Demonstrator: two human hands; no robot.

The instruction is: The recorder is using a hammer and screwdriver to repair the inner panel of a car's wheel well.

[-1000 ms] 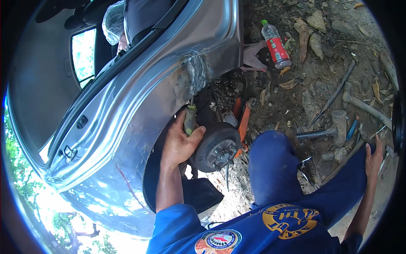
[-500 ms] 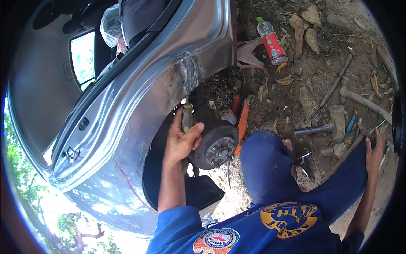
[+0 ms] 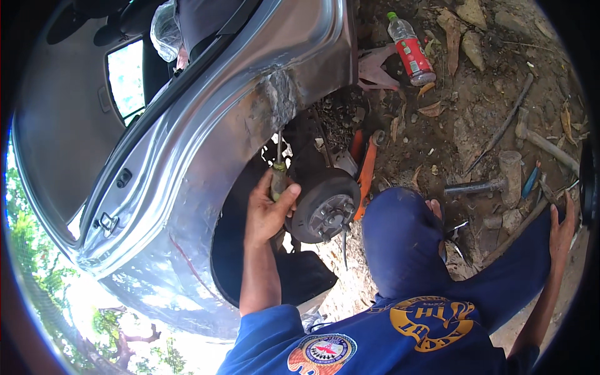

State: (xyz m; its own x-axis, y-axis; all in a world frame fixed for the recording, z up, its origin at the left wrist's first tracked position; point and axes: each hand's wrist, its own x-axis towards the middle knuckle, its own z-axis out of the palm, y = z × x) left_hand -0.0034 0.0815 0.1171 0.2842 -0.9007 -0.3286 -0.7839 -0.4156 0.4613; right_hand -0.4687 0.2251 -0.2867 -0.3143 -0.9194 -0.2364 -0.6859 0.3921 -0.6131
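My left hand (image 3: 270, 203) is closed round the greenish handle of a screwdriver (image 3: 279, 172). Its thin metal shaft points up to the lower edge of a rough, damaged grey patch (image 3: 280, 99) on the car's body panel (image 3: 209, 147), above the wheel arch. The tip meets that edge or goes behind it; I cannot tell which. Just right of this hand is the bare wheel hub (image 3: 328, 215) with its studs. Over on the far right, my right hand (image 3: 562, 228) lies with fingers stretched on my trouser leg, holding nothing.
An orange jack (image 3: 367, 172) stands beside the hub. On the dirt ground lie a hammer (image 3: 481, 186), a second hammer (image 3: 544, 147), a stick (image 3: 503, 122), stones and dry leaves. A red-labelled plastic bottle (image 3: 412, 56) lies near a pinkish stand (image 3: 377, 67) at the top.
The screwdriver has come down a little from the damaged patch, so more of its shaft shows. The whole view has shifted slightly. My right hand stays on the leg.
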